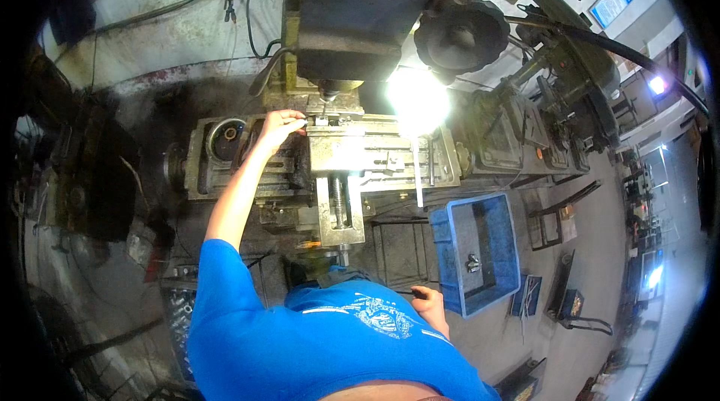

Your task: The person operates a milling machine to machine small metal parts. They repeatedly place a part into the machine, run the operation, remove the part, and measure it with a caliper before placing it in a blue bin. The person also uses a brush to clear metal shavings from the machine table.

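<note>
At the left end of the machine vise [337,148], my left hand [282,127] has its fingertips pinched together beside the jaws. Whatever they hold there is too small to make out. Just right of those fingertips, a small metal piece [322,121] sits at the jaws, under the machine's spindle [330,91]. The vise's threaded screw [338,202] runs toward me. Low down by my body, my right hand [431,308] is closed round a dark handle [418,294]; most of the handle is hidden.
A big dark machine head [360,19] hangs over the slotted table [431,165]. A bright work lamp [418,101] glares at its right. Below right stands a blue crate [442,258] with a small metal part [472,263] inside. Another machine [577,64] stands at the far right.
</note>
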Available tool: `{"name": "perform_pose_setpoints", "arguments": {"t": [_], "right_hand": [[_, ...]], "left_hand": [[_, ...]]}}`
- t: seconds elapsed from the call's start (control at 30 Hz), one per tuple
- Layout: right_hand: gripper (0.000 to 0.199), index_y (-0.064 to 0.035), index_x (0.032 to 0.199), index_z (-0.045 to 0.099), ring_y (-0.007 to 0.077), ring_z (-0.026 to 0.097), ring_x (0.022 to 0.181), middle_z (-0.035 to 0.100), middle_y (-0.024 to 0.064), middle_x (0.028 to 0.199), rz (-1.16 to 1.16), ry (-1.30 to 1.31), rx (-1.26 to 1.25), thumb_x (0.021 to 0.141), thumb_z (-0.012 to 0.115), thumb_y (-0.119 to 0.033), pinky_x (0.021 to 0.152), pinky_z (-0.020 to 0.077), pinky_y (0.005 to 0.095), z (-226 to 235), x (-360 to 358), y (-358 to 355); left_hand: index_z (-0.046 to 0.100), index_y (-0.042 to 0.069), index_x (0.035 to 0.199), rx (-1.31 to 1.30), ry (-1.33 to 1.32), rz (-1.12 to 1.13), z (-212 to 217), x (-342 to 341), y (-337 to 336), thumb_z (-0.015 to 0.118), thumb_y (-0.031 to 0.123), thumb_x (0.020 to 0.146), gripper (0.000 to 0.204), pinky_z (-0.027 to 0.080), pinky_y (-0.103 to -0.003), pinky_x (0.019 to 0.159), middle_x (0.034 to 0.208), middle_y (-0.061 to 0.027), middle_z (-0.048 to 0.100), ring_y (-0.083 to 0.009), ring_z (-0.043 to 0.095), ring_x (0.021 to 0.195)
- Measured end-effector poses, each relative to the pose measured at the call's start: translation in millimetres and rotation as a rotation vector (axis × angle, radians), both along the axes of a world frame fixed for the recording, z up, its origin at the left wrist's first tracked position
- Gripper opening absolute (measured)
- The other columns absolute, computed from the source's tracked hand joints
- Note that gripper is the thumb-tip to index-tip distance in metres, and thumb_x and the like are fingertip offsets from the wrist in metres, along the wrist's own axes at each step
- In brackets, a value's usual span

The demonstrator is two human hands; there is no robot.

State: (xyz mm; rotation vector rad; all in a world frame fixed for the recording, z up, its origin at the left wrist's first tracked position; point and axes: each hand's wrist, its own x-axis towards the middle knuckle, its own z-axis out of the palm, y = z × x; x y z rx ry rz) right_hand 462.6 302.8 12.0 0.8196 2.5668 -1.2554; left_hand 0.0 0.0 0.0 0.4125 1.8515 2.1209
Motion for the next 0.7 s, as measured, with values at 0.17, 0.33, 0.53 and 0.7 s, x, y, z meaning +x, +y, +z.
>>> {"name": "perform_pose_setpoints", "arguments": {"t": [0.17, 0.33, 0.53, 0.7], "right_hand": [[0.039, -0.0017, 0.099, 0.066, 0.0204, 0.065, 0.081, 0.067, 0.0168, 0.087, 0.009, 0.016, -0.019, 0.061, 0.059, -0.010, 0.074, 0.0493, 0.0285, -2.1, -1.8, -0.3], [0.036, 0.0021, 0.099, 0.064, 0.0182, 0.065, 0.077, 0.067, 0.0168, 0.084, 0.151, 0.121, 0.083, 0.065, 0.060, -0.009, 0.069, 0.0503, 0.0268, -9.8, -3.8, 5.6], [0.039, -0.0006, 0.099, 0.066, 0.0206, 0.065, 0.080, 0.067, 0.0175, 0.087, 0.135, 0.089, 0.055, 0.062, 0.058, -0.010, 0.074, 0.0491, 0.0288, -11.7, -1.6, 6.6], [0.036, 0.0009, 0.095, 0.065, 0.0211, 0.065, 0.078, 0.066, 0.0182, 0.085, 0.170, 0.151, 0.061, 0.061, 0.062, -0.011, 0.072, 0.0496, 0.0294, -14.1, 6.7, 5.2]], "left_hand": [[0.063, -0.004, 0.091, 0.080, 0.011, 0.240, -14.2, 17.2, 11.9, 0.064, 0.005, 0.080, 0.014, 0.051, -0.025, 0.065, 0.081, -0.0080, 0.065, -0.0140, 0.063, 0.069], [0.062, -0.004, 0.091, 0.154, -0.056, 0.108, -8.6, 6.2, 6.8, 0.063, 0.005, 0.080, 0.014, 0.052, -0.027, 0.065, 0.083, -0.0091, 0.065, -0.0153, 0.063, 0.069], [0.063, 0.000, 0.093, 0.103, -0.006, -0.004, -8.8, 1.2, -5.5, 0.064, 0.003, 0.078, 0.015, 0.045, -0.022, 0.072, 0.085, -0.0060, 0.066, -0.0101, 0.060, 0.077], [0.063, 0.001, 0.094, 0.008, 0.021, 0.028, 1.0, 1.1, -0.3, 0.064, -0.001, 0.077, 0.016, 0.046, -0.023, 0.076, 0.086, -0.0050, 0.066, -0.0113, 0.061, 0.080]]}}
